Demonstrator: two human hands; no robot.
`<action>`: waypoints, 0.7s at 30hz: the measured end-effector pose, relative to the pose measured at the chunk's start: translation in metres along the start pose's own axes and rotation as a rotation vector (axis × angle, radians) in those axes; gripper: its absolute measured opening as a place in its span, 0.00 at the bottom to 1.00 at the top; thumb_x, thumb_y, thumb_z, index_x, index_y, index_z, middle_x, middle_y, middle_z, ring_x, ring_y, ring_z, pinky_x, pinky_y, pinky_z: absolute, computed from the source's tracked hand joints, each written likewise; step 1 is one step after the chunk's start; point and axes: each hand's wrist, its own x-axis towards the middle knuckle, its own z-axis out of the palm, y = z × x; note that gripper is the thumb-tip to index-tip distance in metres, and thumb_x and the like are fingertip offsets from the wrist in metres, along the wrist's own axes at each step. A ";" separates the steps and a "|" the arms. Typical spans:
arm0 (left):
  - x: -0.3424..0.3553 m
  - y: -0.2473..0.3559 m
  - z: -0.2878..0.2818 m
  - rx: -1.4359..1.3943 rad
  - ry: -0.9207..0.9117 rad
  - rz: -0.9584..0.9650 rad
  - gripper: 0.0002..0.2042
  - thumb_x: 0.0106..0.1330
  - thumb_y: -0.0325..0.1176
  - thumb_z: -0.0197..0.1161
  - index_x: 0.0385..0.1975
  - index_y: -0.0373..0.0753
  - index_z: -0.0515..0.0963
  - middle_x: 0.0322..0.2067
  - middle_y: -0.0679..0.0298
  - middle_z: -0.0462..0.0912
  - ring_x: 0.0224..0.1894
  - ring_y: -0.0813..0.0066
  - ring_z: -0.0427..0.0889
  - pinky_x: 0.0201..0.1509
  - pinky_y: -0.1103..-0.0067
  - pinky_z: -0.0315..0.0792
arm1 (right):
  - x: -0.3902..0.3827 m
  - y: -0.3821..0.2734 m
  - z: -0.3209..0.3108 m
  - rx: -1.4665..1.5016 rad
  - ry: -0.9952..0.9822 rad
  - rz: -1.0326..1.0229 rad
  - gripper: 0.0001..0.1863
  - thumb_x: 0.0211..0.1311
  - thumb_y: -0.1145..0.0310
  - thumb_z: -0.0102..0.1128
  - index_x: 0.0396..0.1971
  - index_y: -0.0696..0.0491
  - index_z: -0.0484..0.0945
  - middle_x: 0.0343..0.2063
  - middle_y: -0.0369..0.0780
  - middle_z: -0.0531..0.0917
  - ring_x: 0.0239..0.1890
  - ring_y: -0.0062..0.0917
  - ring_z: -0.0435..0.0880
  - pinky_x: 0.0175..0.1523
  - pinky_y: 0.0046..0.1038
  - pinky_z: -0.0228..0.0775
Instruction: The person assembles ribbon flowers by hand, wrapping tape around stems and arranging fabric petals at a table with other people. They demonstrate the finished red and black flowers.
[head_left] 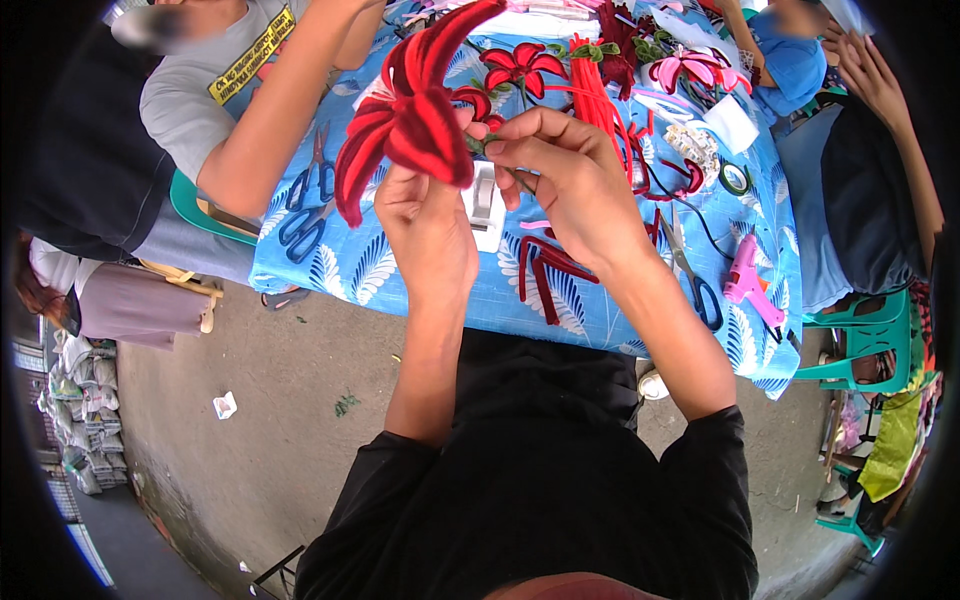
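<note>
A large red flower (425,125) of fuzzy chenille stems, with long curling petals, is held up above the table's near edge. My left hand (430,225) is closed around its base, partly hidden behind the petals. My right hand (570,170) pinches the flower's green stem (487,145) just right of the petals, thumb against fingers. Below the hands stands a white tape dispenser (485,205). Several bent dark red chenille stems (545,270) lie on the cloth under my right wrist.
On the blue leaf-patterned tablecloth (375,270) are scissors at the left (303,232), scissors at the right (695,275), a pink glue gun (748,280), green tape (734,179), a red stem bundle (588,100) and finished flowers (523,68). People sit at both sides; a green chair (865,340) stands right.
</note>
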 end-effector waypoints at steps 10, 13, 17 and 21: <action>0.004 -0.004 -0.002 -0.029 0.028 -0.046 0.11 0.67 0.31 0.56 0.42 0.30 0.75 0.37 0.60 0.80 0.37 0.76 0.77 0.42 0.77 0.71 | 0.004 0.000 -0.005 0.043 -0.027 0.072 0.04 0.53 0.79 0.57 0.28 0.64 0.78 0.26 0.42 0.81 0.24 0.19 0.76 0.27 0.21 0.65; 0.002 -0.002 0.002 -0.012 0.020 -0.025 0.09 0.67 0.30 0.56 0.40 0.30 0.75 0.37 0.59 0.80 0.37 0.75 0.78 0.41 0.77 0.72 | 0.003 0.001 -0.006 -0.004 -0.038 0.031 0.05 0.54 0.79 0.57 0.29 0.64 0.78 0.26 0.42 0.81 0.23 0.19 0.75 0.27 0.20 0.65; 0.003 -0.002 0.000 0.010 0.032 -0.017 0.09 0.66 0.30 0.57 0.39 0.31 0.76 0.36 0.59 0.80 0.38 0.73 0.79 0.40 0.77 0.72 | 0.002 0.003 -0.004 -0.001 -0.048 0.021 0.05 0.55 0.78 0.57 0.29 0.63 0.78 0.25 0.41 0.81 0.21 0.18 0.75 0.27 0.19 0.66; 0.004 -0.001 -0.002 -0.054 -0.015 -0.023 0.09 0.66 0.30 0.57 0.40 0.31 0.76 0.37 0.58 0.80 0.39 0.72 0.79 0.41 0.76 0.72 | 0.002 0.004 -0.002 -0.005 -0.033 -0.005 0.04 0.55 0.77 0.57 0.29 0.63 0.78 0.24 0.40 0.81 0.20 0.17 0.75 0.26 0.19 0.66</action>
